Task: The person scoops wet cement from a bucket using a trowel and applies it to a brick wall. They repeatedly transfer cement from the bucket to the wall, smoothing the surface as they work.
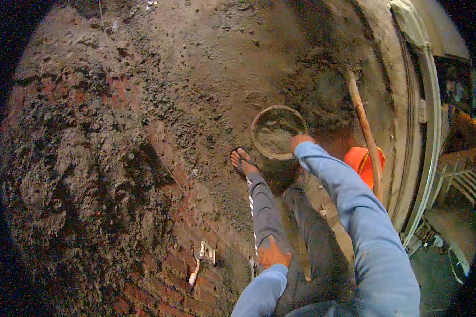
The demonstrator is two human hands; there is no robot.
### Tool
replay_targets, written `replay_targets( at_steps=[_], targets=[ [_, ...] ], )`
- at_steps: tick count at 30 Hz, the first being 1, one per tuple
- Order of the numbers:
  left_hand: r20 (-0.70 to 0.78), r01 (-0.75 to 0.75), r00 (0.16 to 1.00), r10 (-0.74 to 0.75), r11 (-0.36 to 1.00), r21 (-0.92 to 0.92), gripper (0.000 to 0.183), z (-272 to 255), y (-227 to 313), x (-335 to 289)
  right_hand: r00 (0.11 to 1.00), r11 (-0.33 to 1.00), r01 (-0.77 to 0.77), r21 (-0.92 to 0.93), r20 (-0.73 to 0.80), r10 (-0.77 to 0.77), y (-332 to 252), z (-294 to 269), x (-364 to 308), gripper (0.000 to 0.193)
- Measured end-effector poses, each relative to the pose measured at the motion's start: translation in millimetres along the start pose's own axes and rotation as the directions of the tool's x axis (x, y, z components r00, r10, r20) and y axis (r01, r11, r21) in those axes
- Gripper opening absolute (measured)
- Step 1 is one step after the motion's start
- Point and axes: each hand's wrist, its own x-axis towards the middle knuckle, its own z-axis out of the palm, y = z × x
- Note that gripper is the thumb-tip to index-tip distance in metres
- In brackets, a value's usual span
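Note:
Bent forward, I have my right hand (302,141) closed on the near right rim of a round mortar pan (256,128). Wet grey-brown mortar (277,134) lies inside it, and the pan rests on the ground. My left hand (274,253) lies on my left knee, thumb apart from the fingers and nothing held; some of its fingers are hard to make out. To the left of that knee, a trowel (208,252) with a pale handle lies on the brickwork.
Rough mortar (90,174) covers much of the brick surface (188,222) at left. A taut string (161,161) crosses it. On the right, a long wooden handle (362,116) leans past an orange rounded object (358,159), near a pale frame (432,121). My sandalled foot (242,160) stands beside the pan.

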Motion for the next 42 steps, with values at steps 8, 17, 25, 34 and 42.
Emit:
replay_targets(
  at_steps=[8,17,25,34,42],
  targets=[
    [0.060,-0.015,0.998,0.016,1.000,-0.014,0.098,-5.7,-5.5,2.7,0.993,0.977,-0.085,0.196,0.092,0.068,43.4,2.2,-50.6,0.045],
    [0.056,-0.002,0.998,-0.002,0.998,0.070,0.098,-3.9,-7.2,8.2,0.992,0.951,-0.027,0.307,0.123,-0.011,-6.1,44.9,-18.2,0.044],
    [0.001,-0.055,0.998,0.056,0.992,0.111,0.094,-0.2,4.6,5.5,0.961,0.933,-0.067,0.355,-0.230,0.156,9.5,51.2,-43.4,0.033],
    [0.065,-0.102,0.994,0.091,0.977,0.187,0.089,41.3,-3.6,2.9,0.999,0.977,-0.026,0.211,-0.034,0.034,23.6,38.7,-44.8,0.035],
    [0.022,-0.104,0.995,0.102,0.985,0.138,0.088,12.5,-14.7,44.2,0.964,0.324,-0.034,0.945,-0.054,0.259,106.7,189.9,-3.4,0.064]
  ],
)
